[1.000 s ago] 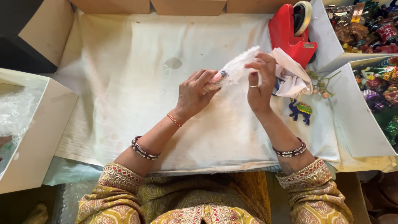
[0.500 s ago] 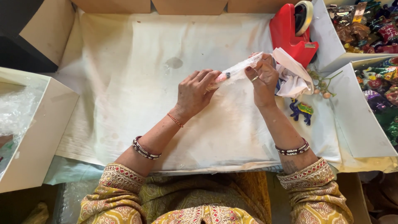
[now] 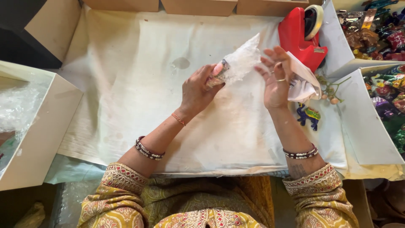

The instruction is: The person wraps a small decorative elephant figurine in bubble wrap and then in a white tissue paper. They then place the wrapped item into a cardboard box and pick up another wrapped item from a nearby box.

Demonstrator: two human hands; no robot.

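Left hand (image 3: 198, 88) grip tight around bubble-wrapped bundle (image 3: 238, 63); right hand (image 3: 276, 78) upright, fingers spread wide.

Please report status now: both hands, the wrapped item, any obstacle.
Left hand grips bubble-wrapped item. Right hand open beside it, fingers spread. Red tape dispenser close behind; nothing between the hands.

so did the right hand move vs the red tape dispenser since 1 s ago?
Yes. The right hand has opened off the bubble-wrapped item and shifted slightly toward the red tape dispenser, which stayed put. The left hand holds the item.
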